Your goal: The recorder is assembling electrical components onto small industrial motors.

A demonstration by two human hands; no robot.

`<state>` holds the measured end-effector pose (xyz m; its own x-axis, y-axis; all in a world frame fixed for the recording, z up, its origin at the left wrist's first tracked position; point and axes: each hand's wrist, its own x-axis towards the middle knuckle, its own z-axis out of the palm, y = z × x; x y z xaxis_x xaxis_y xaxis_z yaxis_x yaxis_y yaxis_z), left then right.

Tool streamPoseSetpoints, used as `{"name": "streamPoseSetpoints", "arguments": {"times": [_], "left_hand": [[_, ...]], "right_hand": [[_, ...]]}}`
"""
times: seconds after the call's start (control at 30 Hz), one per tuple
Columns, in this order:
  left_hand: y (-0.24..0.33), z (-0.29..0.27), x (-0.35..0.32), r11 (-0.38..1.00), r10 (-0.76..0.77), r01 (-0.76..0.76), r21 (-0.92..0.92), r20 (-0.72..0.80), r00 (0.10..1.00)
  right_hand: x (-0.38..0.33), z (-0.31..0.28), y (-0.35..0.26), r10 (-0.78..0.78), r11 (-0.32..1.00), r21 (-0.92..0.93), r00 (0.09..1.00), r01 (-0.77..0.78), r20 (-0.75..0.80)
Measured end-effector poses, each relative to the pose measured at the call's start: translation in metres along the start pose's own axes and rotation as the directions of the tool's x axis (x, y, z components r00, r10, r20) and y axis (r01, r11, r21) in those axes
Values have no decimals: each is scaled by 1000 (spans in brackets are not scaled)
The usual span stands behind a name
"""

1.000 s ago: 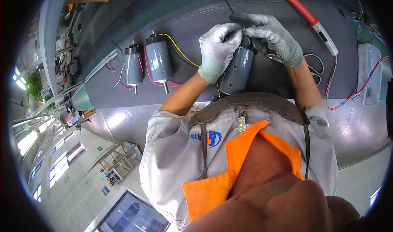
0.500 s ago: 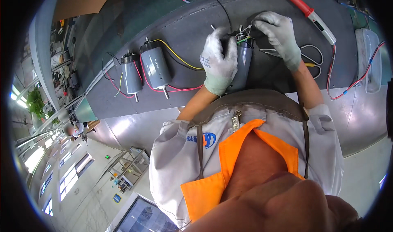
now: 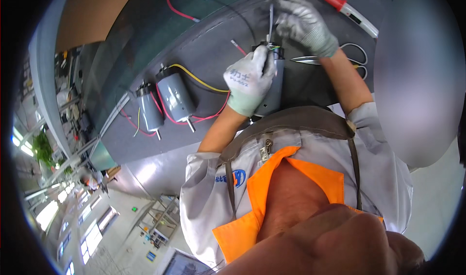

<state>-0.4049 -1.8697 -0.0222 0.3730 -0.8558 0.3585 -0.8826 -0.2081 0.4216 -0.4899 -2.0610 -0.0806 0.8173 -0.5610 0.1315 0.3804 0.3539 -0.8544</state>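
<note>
Grey motor [image 3: 272, 88] on the dark mat [image 3: 213, 47], clasped in my gloved left hand [image 3: 248, 81]; my right hand [image 3: 303, 25] pinches a wire [image 3: 270, 17] above the motor's top. Scissors [image 3: 330, 59] lie right of the motor. Tugging sideways could likely snap the lead.

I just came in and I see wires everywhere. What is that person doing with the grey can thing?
A person in grey gloves is working on a grey cylindrical motor on a dark mat. The left hand grips the motor's body, while the right hand pinches thin wires at its top end. Two more motors lie to the left, and scissors lie to the right.
</note>
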Motion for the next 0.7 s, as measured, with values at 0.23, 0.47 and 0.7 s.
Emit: {"name": "streamPoseSetpoints", "arguments": {"times": [0.23,0.47,0.7], "left_hand": [[-32,-25,16,846,385,-467,256,310,869],[-14,-13,17,811,537,-584,-19,420,732],[-12,-37,16,933,287,-346,105,366,885]], "right_hand": [[-47,37,-49,417,902,108,908,-419,43],[9,61,-36,425,892,135,902,-431,72],[-57,-18,-79,-237,211,-974,971,80,28]]}}
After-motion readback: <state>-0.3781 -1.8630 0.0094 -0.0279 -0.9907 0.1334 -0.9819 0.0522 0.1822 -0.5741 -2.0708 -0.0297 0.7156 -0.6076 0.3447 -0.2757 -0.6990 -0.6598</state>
